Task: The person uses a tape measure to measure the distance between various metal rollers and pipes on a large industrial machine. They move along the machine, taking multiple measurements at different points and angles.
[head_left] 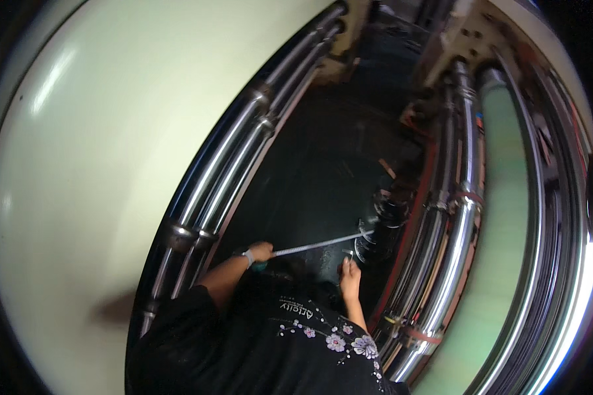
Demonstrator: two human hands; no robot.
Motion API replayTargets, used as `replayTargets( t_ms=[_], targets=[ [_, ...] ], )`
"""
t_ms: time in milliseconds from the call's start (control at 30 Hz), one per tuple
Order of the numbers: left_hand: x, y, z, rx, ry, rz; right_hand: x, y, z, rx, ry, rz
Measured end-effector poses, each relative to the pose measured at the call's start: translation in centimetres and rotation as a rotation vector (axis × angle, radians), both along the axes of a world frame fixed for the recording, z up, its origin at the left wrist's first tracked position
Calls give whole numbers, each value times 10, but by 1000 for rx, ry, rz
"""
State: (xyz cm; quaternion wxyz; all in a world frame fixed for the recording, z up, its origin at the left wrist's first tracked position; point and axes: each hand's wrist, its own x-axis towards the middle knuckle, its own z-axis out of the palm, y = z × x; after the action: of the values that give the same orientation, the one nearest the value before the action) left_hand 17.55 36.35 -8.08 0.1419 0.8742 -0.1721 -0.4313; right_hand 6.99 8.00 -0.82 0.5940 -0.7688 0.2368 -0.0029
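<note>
Left hand [261,251] clenches the long thin silver metal rod [323,244], its tip at the black round fitting [383,227]. Right hand [349,271] pinches a small silver piece [350,255]. Keep the rod level.

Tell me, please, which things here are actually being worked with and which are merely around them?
In use:
- left hand, gripping a long thin rod
- right hand, holding a small metal piece
- black fitting at the rod's tip

Merely around:
- chrome pipes on the left
- chrome pipes on the right
- pale curved panel
</note>
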Motion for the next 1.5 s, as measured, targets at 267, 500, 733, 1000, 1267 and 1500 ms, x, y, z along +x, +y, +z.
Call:
replayTargets(
  t_ms=[267, 500, 733, 1000, 1267, 1500],
  targets=[
    [-18, -8, 92, -214, 207, 653, 124, 7, -52, 180, 31, 326],
    [-87, -51, 121, -456, 293, 952, 171, 25, 2, 448, 414, 442],
    [-135, -58, 121, -560, 128, 1044, 208, 20, 20, 707, 344, 260],
    [-227, 10, 102, -515, -42, 953, 166, 90, 25, 827, 183, 409],
    [-324, 75, 119, -513, -131, 1099, 77, 172, 29, 688, 231, 393],
    [-387, 102, 112, -541, -87, 1197, -9, 219, 30, 602, 413, 726]
  ],
)
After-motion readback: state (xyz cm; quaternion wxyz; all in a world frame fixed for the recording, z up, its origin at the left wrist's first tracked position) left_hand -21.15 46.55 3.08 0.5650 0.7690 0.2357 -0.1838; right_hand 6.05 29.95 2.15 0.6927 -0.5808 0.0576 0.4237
